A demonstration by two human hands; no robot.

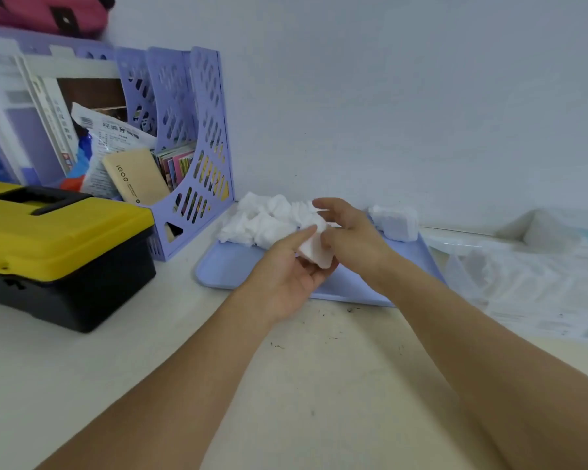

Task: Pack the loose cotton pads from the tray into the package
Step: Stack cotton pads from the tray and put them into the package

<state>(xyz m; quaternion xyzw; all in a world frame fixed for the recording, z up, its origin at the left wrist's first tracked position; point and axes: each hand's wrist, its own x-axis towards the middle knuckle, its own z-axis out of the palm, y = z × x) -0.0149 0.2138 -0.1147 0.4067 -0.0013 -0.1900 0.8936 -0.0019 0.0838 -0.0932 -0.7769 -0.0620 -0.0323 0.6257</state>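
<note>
White cotton pads (314,249) gathered in left hand (291,283); right hand (348,237) pinches them square; next, the package (395,221).

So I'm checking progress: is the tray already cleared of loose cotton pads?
No, a heap of loose cotton pads still lies at the far end of the tray.

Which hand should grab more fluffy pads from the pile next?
Probably the right hand. It sits nearer the loose pile on the tray, with fingers only lightly touching the gathered pads. The left hand is cradling those pads from below.
</note>
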